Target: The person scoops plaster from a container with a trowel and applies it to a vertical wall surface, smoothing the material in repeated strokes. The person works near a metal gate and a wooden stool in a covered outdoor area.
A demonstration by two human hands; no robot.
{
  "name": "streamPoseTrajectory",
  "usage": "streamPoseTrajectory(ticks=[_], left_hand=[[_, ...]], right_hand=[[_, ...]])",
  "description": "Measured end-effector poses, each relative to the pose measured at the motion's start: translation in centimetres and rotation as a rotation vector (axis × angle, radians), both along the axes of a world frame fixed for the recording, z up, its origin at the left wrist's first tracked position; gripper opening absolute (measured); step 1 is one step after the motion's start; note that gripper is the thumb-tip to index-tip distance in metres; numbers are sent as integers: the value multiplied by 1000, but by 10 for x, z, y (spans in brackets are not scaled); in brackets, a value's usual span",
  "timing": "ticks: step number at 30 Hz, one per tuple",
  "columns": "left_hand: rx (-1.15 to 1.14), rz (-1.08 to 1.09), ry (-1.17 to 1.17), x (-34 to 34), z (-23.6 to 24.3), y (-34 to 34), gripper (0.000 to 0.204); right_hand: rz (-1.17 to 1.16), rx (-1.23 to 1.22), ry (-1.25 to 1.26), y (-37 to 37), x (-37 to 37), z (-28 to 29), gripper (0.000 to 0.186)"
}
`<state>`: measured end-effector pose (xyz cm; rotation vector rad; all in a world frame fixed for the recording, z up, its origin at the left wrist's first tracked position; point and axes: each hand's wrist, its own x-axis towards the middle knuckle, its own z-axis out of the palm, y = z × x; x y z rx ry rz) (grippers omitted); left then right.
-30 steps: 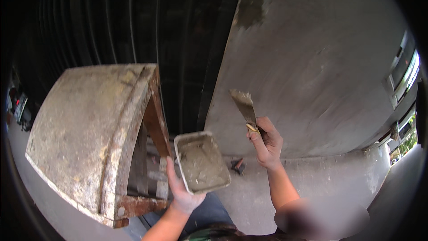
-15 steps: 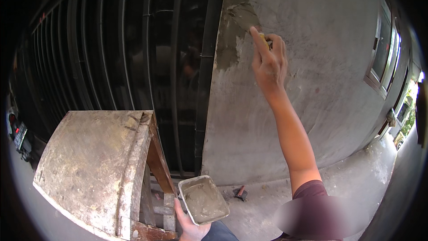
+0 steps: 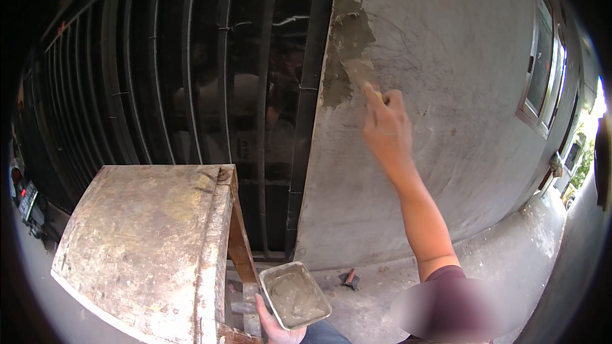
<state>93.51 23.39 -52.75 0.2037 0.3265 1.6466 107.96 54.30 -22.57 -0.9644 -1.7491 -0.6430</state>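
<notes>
My right hand (image 3: 389, 124) is closed round the yellow handle of a putty knife (image 3: 361, 72). Its wide blade lies against a patch of wet grey mortar (image 3: 352, 33) at the left edge of the wall (image 3: 446, 76). Low in the view, my left hand (image 3: 278, 328) grips a rectangular tub (image 3: 262, 278) from its left and underside. Grey mortar (image 3: 296, 296) fills much of that tub, its surface uneven. Most of the left fingers are hidden beneath the tub.
A worn wooden table (image 3: 140, 229) stands on the left, close to the tub. Behind it runs a dark barred gate (image 3: 191, 70). A small tool with a reddish handle (image 3: 349, 278) lies on the floor by the wall. A window (image 3: 542, 57) is at right.
My right hand has moved the putty knife down over the mortar patch, and its blade now shows. The left hand still holds the tub. The whole view has shifted slightly.
</notes>
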Motion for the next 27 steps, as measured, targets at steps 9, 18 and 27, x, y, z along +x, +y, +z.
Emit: streamPoseTrajectory(ticks=[9, 18, 27], left_hand=[[-18, -53, -57, 1, -23, 0, 90], [-9, -89, -23, -7, -15, -6, 87], [22, -94, -41, -17, -39, -2, 86]], right_hand=[[8, 98, 82, -24, -44, 130, 46], [-86, -77, 89, 7, -82, 77, 57], [-135, -159, 63, 19, -87, 8, 65]])
